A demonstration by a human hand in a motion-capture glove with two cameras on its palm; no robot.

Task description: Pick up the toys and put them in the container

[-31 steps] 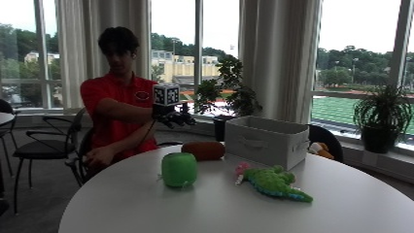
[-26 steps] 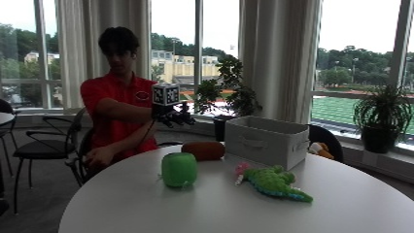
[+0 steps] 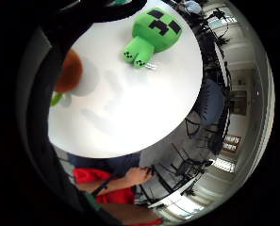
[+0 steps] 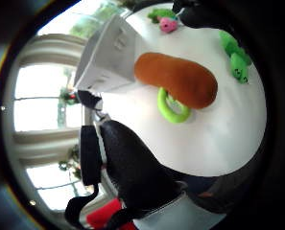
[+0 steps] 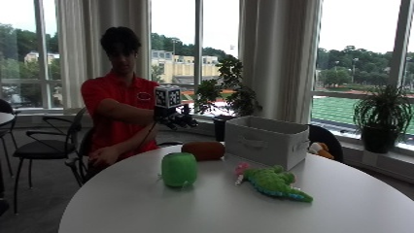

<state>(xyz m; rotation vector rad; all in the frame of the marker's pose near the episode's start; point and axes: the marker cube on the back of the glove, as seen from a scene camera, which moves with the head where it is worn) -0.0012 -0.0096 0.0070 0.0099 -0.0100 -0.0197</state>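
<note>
My gloved right hand (image 5: 178, 120) hovers in the air above the table's far edge, fingers relaxed and holding nothing. Just below and beside it lies a brown plush toy (image 5: 203, 150) with a green ring (image 4: 173, 108). The green block-faced plush (image 5: 179, 169) stands in front of it. A green crocodile toy (image 5: 275, 182) with a pink part lies before the white container (image 5: 265, 140). In the thumb side palm view the brown toy (image 4: 178, 79) lies next to the container (image 4: 108, 52). The little finger side palm view shows the green plush (image 3: 153, 33) on the table.
The round white table (image 5: 194, 208) carries all the toys. A small orange and white toy (image 5: 318, 149) sits behind the container. The person's bare left hand (image 5: 103, 156) rests low at the table's edge. Chairs and potted plants stand around.
</note>
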